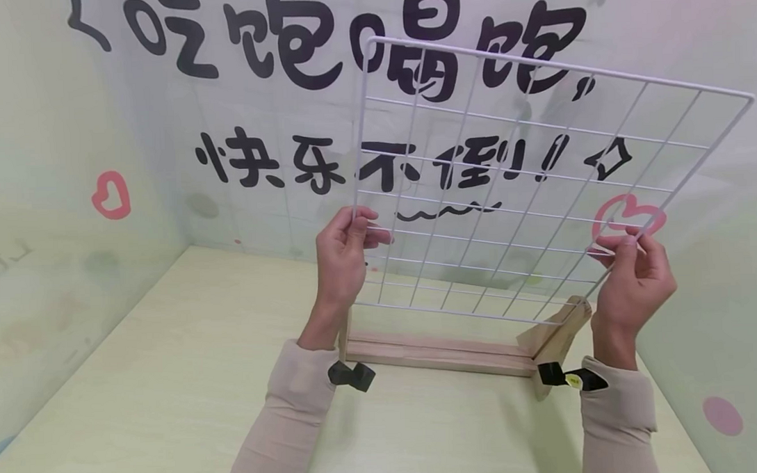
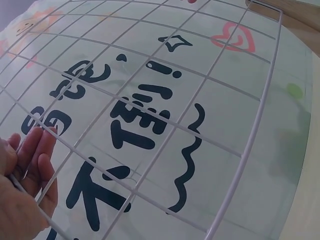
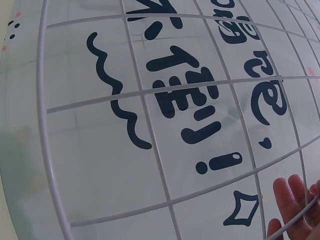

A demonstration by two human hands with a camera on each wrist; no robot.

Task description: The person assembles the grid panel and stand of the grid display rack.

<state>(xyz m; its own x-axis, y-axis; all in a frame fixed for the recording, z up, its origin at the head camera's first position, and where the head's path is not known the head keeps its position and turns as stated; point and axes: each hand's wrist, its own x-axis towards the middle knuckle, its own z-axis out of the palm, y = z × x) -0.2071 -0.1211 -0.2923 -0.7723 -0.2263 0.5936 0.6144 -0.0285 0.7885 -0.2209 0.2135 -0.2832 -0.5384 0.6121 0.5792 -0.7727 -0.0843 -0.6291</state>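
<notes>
Closest to me are the person's beige sleeves (image 1: 279,435), each cuff with a small black device (image 1: 361,378) at the wrist; the right one bears a yellow label (image 1: 573,380) whose print is too small for me to read. Beyond the cuffs come the hands. The left hand (image 1: 344,255) pinches the rack's side rod between thumb and fingers, its other fingers loosely bent behind the mesh. The right hand (image 1: 638,279) pinches the opposite side rod in the same fashion.

The wire rack (image 1: 520,258) is up in the air between the two, gripped at about 8 and 4 o'clock on its frame, most of it rising above the knuckles towards 12. It's white, flat and four-sided, thin crossing wires inside a thicker rim, and it tilts rather than standing straight.

Below it, towards 7 o'clock, a wooden stand (image 1: 439,355) rests on the pale table (image 1: 170,369); I can't tell whether the rack's lowest corner touches its upright.

Farthest off, at 12 o'clock, the wall carries bold black lettering, 吃饱喝饱, (image 1: 430,13) and beneath it 快乐不倒! (image 1: 386,170), with a wavy line (image 1: 449,211) under that. Pinkish-red hearts (image 1: 124,196) sit at 9 and 3.
</notes>
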